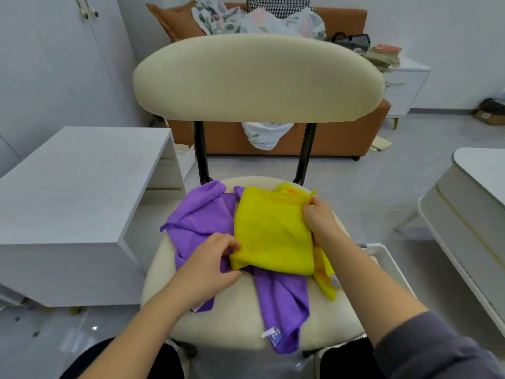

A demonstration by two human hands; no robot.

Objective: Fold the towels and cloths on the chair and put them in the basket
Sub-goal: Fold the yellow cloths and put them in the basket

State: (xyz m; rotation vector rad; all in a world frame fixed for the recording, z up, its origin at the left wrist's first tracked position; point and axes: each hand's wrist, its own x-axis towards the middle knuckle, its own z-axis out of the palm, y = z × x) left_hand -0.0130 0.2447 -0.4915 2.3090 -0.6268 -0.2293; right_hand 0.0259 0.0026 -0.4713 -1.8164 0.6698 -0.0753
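A folded yellow cloth (273, 233) lies on top of a rumpled purple cloth (281, 302) on the cream chair seat (232, 324). My left hand (210, 269) pinches the yellow cloth's near left corner. My right hand (319, 222) grips its right edge. A second yellow cloth with orange marks (325, 274) pokes out beneath it on the right. The white basket (382, 258) stands on the floor right of the chair, mostly hidden by my right arm.
The chair's cream backrest (257, 77) rises in front. A white cabinet (82, 203) stands close on the left and a white table (470, 203) on the right. An orange sofa (341, 135) with bedding is behind.
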